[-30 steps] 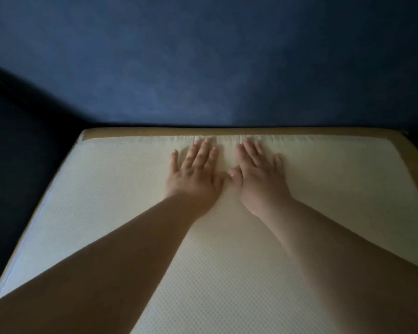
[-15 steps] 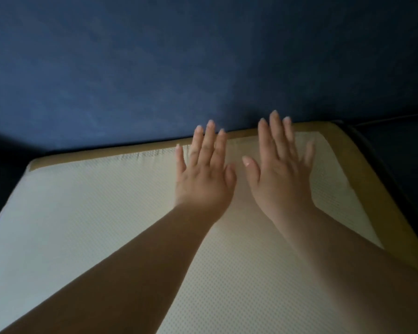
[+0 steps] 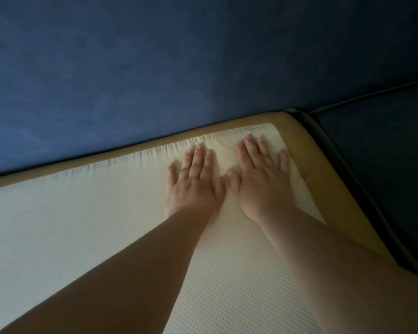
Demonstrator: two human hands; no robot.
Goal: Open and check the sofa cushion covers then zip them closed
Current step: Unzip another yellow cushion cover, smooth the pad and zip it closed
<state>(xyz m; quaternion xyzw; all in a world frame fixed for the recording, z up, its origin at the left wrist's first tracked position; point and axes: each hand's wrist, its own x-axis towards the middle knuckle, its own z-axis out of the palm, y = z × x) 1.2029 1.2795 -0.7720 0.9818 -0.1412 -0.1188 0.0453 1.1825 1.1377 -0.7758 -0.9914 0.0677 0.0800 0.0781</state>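
Observation:
A large cream cushion insert (image 3: pixel 70 225) with a dotted mesh surface lies flat, edged by a tan foam border (image 3: pixel 307 150). My left hand (image 3: pixel 193 182) and my right hand (image 3: pixel 261 179) lie palm-down side by side on its far right corner, fingers straight and spread, pressing the mesh. The mesh wrinkles slightly along the far edge ahead of my fingertips. No zip is visible.
A dark blue sofa back (image 3: pixel 179 68) rises right behind the insert. At the right, dark blue sofa fabric with a piped seam (image 3: pixel 372 92) runs along the insert's tan side edge.
Both hands moved from the middle of the far edge, lifted briefly, and now press flat on the insert's far right corner. The view has swung right.

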